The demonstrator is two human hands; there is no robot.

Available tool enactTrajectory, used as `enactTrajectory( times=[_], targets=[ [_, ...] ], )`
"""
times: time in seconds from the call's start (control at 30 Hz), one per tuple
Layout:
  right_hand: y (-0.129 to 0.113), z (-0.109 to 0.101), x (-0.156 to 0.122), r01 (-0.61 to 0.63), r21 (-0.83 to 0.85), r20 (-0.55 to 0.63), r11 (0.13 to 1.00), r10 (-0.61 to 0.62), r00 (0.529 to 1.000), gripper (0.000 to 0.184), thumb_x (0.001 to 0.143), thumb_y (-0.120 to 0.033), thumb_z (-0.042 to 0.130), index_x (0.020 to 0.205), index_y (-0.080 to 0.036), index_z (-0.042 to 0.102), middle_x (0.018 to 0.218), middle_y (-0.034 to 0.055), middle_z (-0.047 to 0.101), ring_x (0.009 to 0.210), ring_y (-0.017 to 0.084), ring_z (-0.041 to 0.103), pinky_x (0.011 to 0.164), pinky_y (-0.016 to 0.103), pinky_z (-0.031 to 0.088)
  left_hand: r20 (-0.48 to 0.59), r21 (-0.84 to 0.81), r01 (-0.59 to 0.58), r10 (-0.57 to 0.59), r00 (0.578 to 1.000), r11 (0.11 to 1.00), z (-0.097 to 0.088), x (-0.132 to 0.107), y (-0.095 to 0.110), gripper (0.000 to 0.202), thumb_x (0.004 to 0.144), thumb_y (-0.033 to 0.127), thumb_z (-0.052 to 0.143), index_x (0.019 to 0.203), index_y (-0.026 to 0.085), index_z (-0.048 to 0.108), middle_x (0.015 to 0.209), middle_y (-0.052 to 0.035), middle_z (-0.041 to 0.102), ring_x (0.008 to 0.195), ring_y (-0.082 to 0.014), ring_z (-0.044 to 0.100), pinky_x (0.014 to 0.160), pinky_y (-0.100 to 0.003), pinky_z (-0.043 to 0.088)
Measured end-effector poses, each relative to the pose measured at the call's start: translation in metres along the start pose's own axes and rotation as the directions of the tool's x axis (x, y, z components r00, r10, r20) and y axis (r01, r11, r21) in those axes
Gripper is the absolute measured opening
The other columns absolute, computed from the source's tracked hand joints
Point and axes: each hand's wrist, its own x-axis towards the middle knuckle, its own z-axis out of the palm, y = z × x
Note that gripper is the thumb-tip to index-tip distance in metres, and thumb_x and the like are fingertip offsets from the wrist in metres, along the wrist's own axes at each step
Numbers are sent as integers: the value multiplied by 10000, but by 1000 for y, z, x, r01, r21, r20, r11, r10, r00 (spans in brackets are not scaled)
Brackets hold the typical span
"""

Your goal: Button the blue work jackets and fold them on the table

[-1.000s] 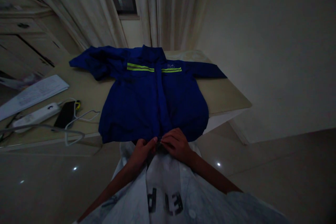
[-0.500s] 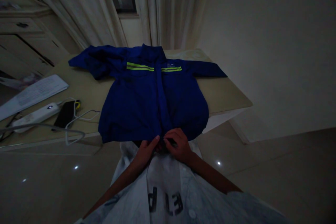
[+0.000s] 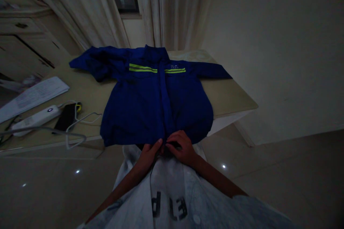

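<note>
A blue jacket [image 3: 134,107] with yellow-green stripes across the chest lies face up on the table [image 3: 231,96], its collar at the far side and sleeves spread. Its lower hem reaches the table's near edge, close to my body. At the bottom of the front opening, my left hand [image 3: 149,154] pinches the hem, thumb on top and fingers underneath. Just beside it, my right hand [image 3: 184,148] is curled with thumb and forefinger together at the same spot. The small part between the fingertips, where the front edges meet, is too dark to make out.
To the left on the table lie papers [image 3: 34,96], a white power strip [image 3: 37,120], a black phone-like item [image 3: 66,118] and a loose white cable [image 3: 88,116] hanging over the edge. Curtains [image 3: 177,10] hang behind; a wall [image 3: 282,61] stands at the right.
My right hand's fingertips have shifted very slightly left, nearer my left thumb. Both hands stay at the bottom of the jacket's front opening, and the jacket lies as before.
</note>
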Motion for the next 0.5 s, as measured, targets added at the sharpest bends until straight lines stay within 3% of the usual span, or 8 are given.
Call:
enactTrajectory(
  times=[0.17, 0.33, 0.5],
  targets=[
    [0, 0, -1, 46, -30, 26, 998, -45, 999, 131, 943, -311, 725, 1027, -238, 657, 957, 53, 737, 901, 218, 685, 809, 403, 486, -36, -17, 1, -2, 999, 1000, 2, -1, 4, 604, 635, 782, 772, 604, 203, 602, 560, -6, 593, 573, -157, 545, 621, -298, 484],
    [-2, 2, -1, 35, -78, -15, 996, -36, 999, 81, 958, -299, 692, 990, -238, 650, 931, 48, 729, 868, 207, 674, 804, 400, 476, -20, 42, -30, 31, 999, 999, 2, -2, 9, 610, 637, 812, 749, 648, 219, 605, 575, 7, 574, 608, -168, 548, 667, -310, 491],
    [-5, 5, -1, 46, -144, -37, 989, -52, 998, 69, 956, -271, 701, 966, -233, 644, 916, 43, 726, 851, 202, 672, 797, 391, 475, -28, 87, -26, 29, 999, 996, -3, -1, 1, 609, 661, 817, 738, 691, 223, 609, 632, -5, 615, 632, -179, 576, 666, -313, 499]
  ],
)
